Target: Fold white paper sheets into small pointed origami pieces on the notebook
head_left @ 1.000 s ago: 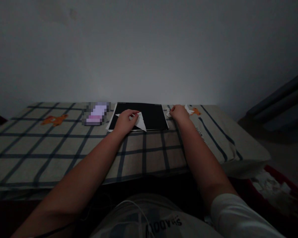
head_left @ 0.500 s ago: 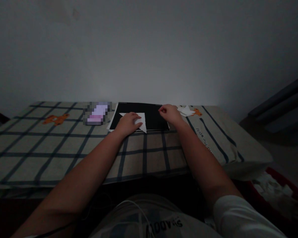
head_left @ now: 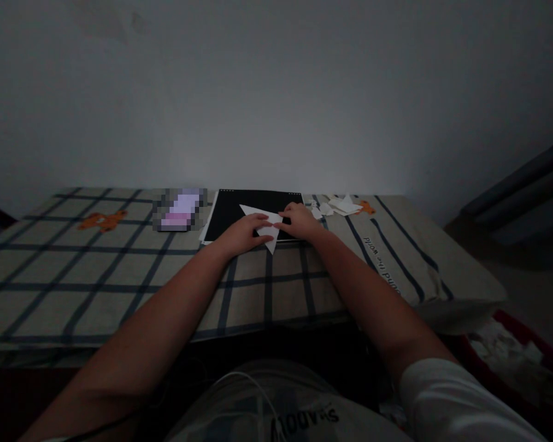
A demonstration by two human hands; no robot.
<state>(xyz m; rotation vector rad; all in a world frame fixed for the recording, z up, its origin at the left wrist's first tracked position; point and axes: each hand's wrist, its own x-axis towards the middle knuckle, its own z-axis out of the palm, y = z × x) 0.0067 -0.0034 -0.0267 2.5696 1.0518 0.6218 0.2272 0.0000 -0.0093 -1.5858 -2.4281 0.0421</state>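
A folded white paper [head_left: 273,232] with pointed corners lies over the front part of a black spiral-holed pad [head_left: 230,212]. My left hand [head_left: 249,234] rests on the paper from the left, its thumb and fingers closed on it. From the right, my right hand [head_left: 299,221] pinches the paper's right corner between thumb and fingertips. One point of the paper sticks out toward the upper left, another toward the front, past the pad's near edge.
A pixelated phone-like object [head_left: 180,210] lies left of the pad. White paper pieces [head_left: 343,205] are to its right on the checkered cloth [head_left: 166,264]. A red bin [head_left: 516,344] with crumpled paper stands low at the right.
My right hand has moved left onto the paper's corner. The paper has turned and shifted slightly right, with my left hand following. More paper pieces show where my right hand was.
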